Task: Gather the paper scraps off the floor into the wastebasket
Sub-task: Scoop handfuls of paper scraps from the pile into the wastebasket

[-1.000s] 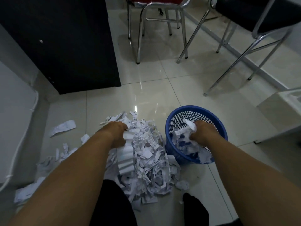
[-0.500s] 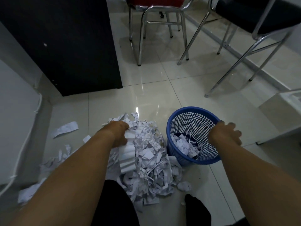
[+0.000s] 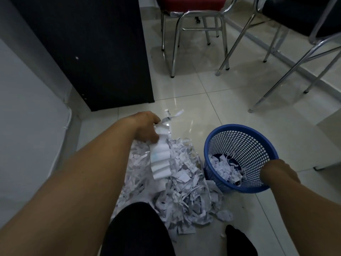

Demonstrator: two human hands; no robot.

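A blue mesh wastebasket (image 3: 239, 137) stands on the tiled floor at the right, with white paper scraps (image 3: 225, 169) in its bottom. To its left lies a big pile of shredded paper scraps (image 3: 184, 196). My left hand (image 3: 145, 126) is raised above the pile's far side, shut on a bunch of scraps with a long folded strip (image 3: 160, 159) hanging down from it. My right hand (image 3: 278, 170) lies over the basket's near right rim, fingers curled down inside and holding it.
A black cabinet (image 3: 92, 52) stands at the back left, beside a white wall panel (image 3: 27, 108). A red-seated chair (image 3: 191, 8) and a black-seated chair (image 3: 304, 15) with chrome legs stand behind the basket. My dark-clad knees (image 3: 136, 230) are at the bottom edge.
My right hand dropped its scraps into the basket, drew back and took hold of the near rim. My left hand lifted its bunch of paper up off the pile.
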